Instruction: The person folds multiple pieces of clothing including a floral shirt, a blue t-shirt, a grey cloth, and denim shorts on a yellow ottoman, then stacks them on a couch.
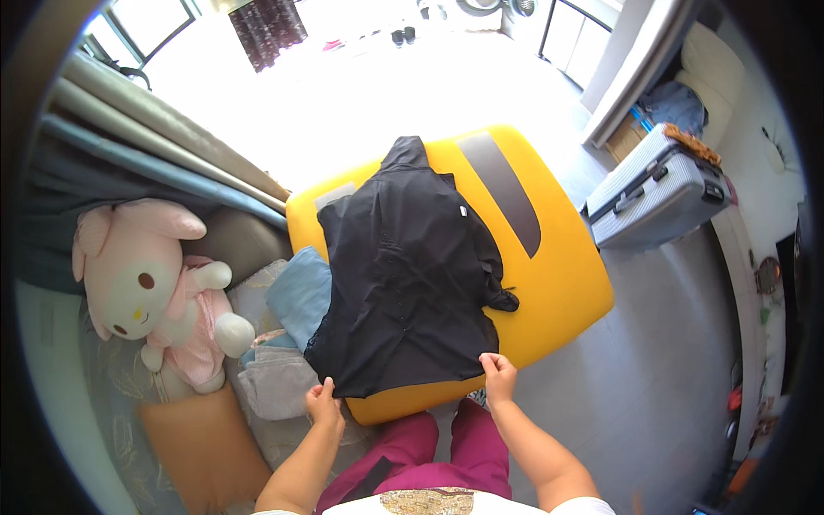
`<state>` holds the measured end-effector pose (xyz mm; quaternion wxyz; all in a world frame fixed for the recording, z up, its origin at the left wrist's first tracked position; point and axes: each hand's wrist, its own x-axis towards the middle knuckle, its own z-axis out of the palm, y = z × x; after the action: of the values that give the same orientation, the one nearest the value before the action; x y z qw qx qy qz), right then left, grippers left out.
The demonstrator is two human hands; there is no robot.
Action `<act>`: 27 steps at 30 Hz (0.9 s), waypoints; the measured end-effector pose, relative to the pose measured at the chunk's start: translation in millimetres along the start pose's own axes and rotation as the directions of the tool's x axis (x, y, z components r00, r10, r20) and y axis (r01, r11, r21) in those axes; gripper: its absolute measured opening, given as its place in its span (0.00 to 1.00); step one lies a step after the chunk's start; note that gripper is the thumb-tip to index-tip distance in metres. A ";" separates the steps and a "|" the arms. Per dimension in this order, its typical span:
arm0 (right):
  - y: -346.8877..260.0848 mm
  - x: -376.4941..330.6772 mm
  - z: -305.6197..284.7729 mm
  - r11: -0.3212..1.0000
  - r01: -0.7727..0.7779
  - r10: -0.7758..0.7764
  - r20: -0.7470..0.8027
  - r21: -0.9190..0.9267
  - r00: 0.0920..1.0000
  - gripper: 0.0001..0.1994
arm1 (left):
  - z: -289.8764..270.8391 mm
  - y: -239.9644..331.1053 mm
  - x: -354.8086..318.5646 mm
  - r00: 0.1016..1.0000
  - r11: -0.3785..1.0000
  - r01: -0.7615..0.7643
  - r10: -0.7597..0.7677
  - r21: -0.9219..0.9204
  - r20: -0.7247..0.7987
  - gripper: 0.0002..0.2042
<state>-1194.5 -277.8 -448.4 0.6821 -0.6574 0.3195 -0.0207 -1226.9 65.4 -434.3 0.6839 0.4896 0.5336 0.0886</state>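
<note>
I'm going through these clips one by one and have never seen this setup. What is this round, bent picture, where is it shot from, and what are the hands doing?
There is no machine here: a person wears a wide fisheye camera on the head, looking down, so straight edges bend near the rim. The two bare forearms entering from below are the person's own. The left hand and right hand each pinch the near hem of a black garment spread flat over a yellow padded surface. To the left lie a pink plush rabbit and folded clothes; to the right stands a grey suitcase.
</note>
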 end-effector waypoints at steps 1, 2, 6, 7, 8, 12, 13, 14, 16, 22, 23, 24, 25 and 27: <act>19.0 5.9 10.2 0.989 -0.068 0.083 -0.114 0.132 0.990 0.06 | 6.2 -8.1 9.4 0.996 0.994 0.090 -0.091 -0.059 0.000 0.11; 42.7 11.0 15.5 0.998 -0.059 0.059 -0.218 0.009 0.974 0.11 | 9.6 -15.5 16.5 0.983 0.976 0.183 -0.184 -0.117 0.003 0.11; 47.3 14.1 45.6 0.712 -0.247 0.574 -0.342 0.657 0.744 0.22 | 0.0 -41.8 58.2 0.880 0.858 0.464 -0.475 -0.220 0.005 0.12; 81.0 24.5 30.8 0.598 -0.291 0.556 -0.126 0.747 0.821 0.18 | 4.1 -45.0 63.1 0.853 0.826 0.513 -0.522 -0.232 0.027 0.13; 79.3 24.9 36.2 0.508 -0.362 0.489 0.084 0.782 0.868 0.20 | 6.3 -46.9 68.0 0.844 0.814 0.523 -0.537 -0.251 0.019 0.12; 72.8 34.4 58.0 0.645 -0.499 0.586 0.046 0.579 0.809 0.24 | 18.7 -51.2 76.7 0.778 0.783 0.622 -0.616 -0.009 0.120 0.13; 79.2 38.5 64.0 0.691 -0.495 0.563 0.038 0.527 0.826 0.23 | 21.3 -63.9 95.1 0.789 0.804 0.593 -0.592 0.049 0.164 0.13; 85.4 41.5 65.3 0.641 -0.476 0.535 0.094 0.602 0.840 0.21 | 23.9 -65.1 98.6 0.793 0.820 0.562 -0.571 0.107 0.210 0.13; 90.3 37.4 63.9 0.556 -0.375 0.495 0.067 0.742 0.866 0.16 | 27.2 -59.1 95.5 0.837 0.866 0.495 -0.498 0.075 0.227 0.12; 75.6 -23.2 40.1 0.472 -0.299 0.396 0.104 0.829 0.912 0.15 | -2.7 -39.4 76.9 0.721 0.816 0.573 -0.545 0.073 0.428 0.21; 74.3 -31.8 39.3 0.578 -0.327 0.399 0.090 0.748 0.912 0.15 | -3.1 -46.4 80.3 0.695 0.787 0.611 -0.586 0.087 0.417 0.26; 72.3 -40.3 37.2 0.673 -0.348 0.400 0.075 0.653 0.913 0.15 | -1.9 -53.5 83.0 0.665 0.755 0.648 -0.626 0.101 0.407 0.31; 74.3 -49.8 31.3 0.753 -0.364 0.404 0.051 0.549 0.913 0.15 | -2.1 -59.9 83.1 0.630 0.717 0.686 -0.670 0.124 0.392 0.36; 93.2 -78.4 20.6 0.894 -0.289 0.322 -0.042 0.342 0.946 0.15 | -7.3 -60.1 82.7 0.642 0.776 0.620 -0.587 0.116 0.493 0.44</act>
<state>-1283.8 -211.9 -502.6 0.7611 -0.4732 0.4437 0.0011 -1222.7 92.5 -533.1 0.8035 0.2668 0.4652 -0.2583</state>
